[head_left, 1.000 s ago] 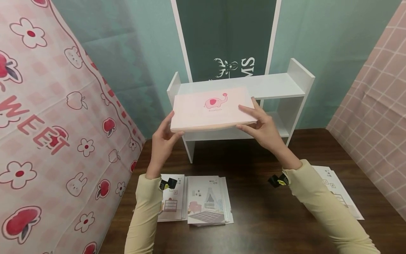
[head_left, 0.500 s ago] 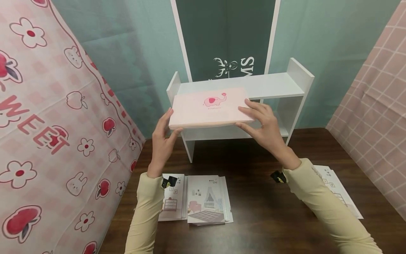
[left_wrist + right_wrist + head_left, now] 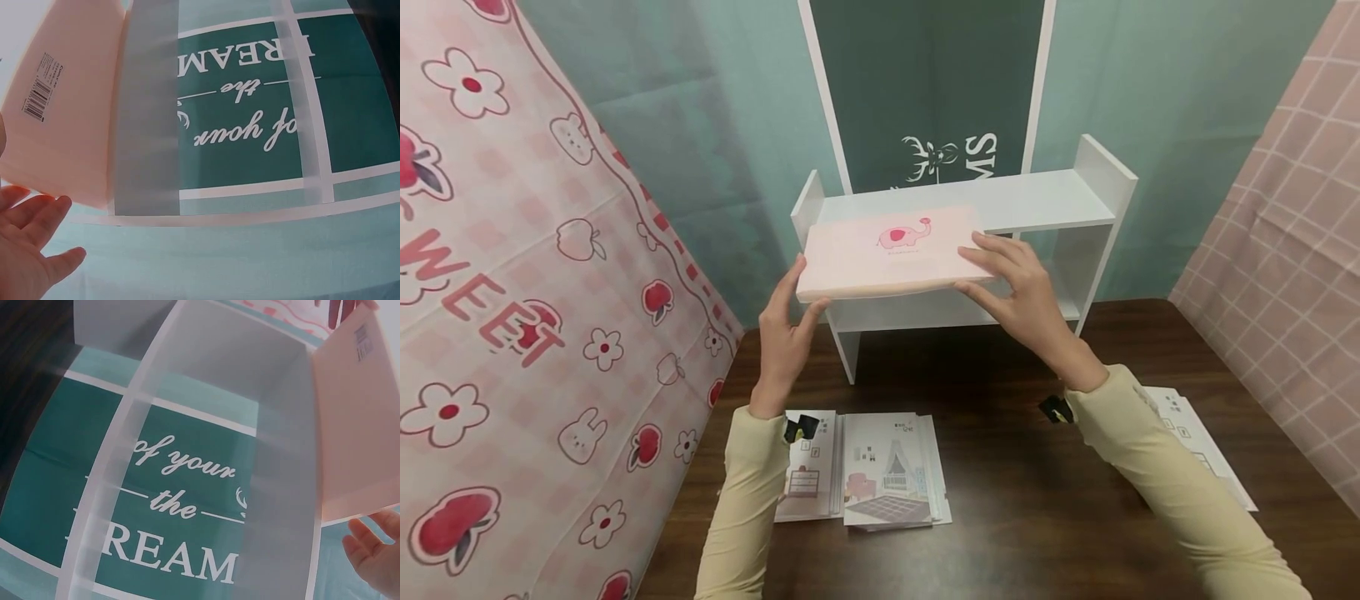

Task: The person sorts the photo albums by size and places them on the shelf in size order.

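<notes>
A flat pink case with an elephant print lies over the left front part of the white shelf in the head view. My left hand holds its near left corner, fingers along the side and thumb at the front edge. At the near right corner my right hand grips it, fingertips on top and thumb at the front edge. Both wrist views show the underside with a barcode label; in the right wrist view the case meets the shelf board's edge.
On the dark wood table lie two stacks of white illustrated booklets, a left stack and a middle stack. Another booklet lies right, partly behind my right sleeve. A pink patterned cloth hangs left; a teal cloth hangs behind the shelf.
The pink case has shifted slightly away from me and left in the head view. Its front edge now sits higher in view, and the right fingers have slid a little along its top.
</notes>
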A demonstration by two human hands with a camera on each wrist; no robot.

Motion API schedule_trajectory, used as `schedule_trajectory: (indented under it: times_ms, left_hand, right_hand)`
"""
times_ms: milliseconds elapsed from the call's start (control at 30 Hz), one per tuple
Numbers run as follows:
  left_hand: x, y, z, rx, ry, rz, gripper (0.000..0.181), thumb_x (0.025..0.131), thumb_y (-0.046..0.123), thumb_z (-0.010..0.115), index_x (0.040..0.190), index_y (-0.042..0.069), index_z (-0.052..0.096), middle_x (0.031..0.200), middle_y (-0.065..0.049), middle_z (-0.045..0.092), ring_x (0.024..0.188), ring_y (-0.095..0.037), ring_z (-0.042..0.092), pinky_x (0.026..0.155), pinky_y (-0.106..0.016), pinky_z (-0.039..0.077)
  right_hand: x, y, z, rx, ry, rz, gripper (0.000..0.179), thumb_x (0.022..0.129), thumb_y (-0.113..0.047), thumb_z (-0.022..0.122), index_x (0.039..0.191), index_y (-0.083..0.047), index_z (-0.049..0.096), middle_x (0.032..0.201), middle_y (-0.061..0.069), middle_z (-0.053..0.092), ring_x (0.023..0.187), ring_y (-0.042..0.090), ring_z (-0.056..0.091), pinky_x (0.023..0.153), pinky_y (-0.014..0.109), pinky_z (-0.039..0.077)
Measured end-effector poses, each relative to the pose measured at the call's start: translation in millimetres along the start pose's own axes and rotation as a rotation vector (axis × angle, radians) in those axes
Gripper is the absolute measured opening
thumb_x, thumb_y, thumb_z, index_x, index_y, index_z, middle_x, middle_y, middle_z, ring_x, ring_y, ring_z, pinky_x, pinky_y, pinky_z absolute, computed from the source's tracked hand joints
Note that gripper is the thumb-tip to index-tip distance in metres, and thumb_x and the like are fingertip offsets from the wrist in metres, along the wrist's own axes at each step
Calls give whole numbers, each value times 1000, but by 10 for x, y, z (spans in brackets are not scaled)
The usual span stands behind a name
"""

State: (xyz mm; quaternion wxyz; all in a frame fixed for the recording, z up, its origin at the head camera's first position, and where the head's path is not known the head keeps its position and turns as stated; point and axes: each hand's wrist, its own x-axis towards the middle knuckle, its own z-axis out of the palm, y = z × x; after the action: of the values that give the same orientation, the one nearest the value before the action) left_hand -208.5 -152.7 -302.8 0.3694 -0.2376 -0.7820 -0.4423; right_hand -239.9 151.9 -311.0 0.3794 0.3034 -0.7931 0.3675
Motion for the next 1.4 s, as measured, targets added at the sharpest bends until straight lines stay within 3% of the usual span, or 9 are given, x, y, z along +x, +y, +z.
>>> schedule_trajectory:
  times_ms: [400,500,633,733,833,1033,1400]
  left_hand:
    - [28,-45,25,15,73,41,56,80,3,69,130,-7,47,130,-22,52,122,-32,49,110,-43,28]
    - [25,-205,53,19,90,52,55,85,19,67,133,-1,48,131,-16,52,122,-26,50,110,-43,27]
    - [22,-402,95,19,102,44,56,86,26,66,135,6,48,133,-9,52,123,-21,50,111,-42,26]
    - [34,-354,107,6,102,8,56,82,7,69,133,1,48,133,-14,52,123,-25,49,111,-41,25]
    - [49,-227,107,-10,99,-15,55,80,-2,68,132,-5,48,132,-20,50,123,-29,48,112,-41,24]
    - [54,-49,90,-5,98,-41,52,83,-1,65,131,-8,46,132,-24,49,124,-32,47,111,-45,25]
    - [68,-63,93,4,103,-57,49,86,2,62,132,-8,45,133,-24,49,125,-32,46,109,-52,24]
  right_hand:
    - [77,27,38,-28,18,-18,46,71,-13,79,116,-12,67,125,12,59,115,31,49,96,48,36]
    - [96,24,53,-35,35,-30,45,70,-14,80,114,-13,68,123,11,61,113,30,52,95,49,35]
    - [122,28,71,-62,46,-36,45,69,-15,81,112,-14,69,121,11,62,112,29,53,96,51,34]
    - [138,28,75,-80,42,-26,46,68,-15,81,113,-14,69,121,11,62,113,29,53,97,51,33]
    - [149,20,76,-93,39,-9,47,69,-16,81,113,-13,68,121,11,62,114,29,53,96,51,33]
    - [159,17,96,-131,26,13,46,71,-22,80,115,-14,68,122,10,62,114,28,53,97,51,33]
    - [174,17,138,-165,34,11,45,73,-30,78,115,-15,68,121,9,62,112,27,54,100,49,31]
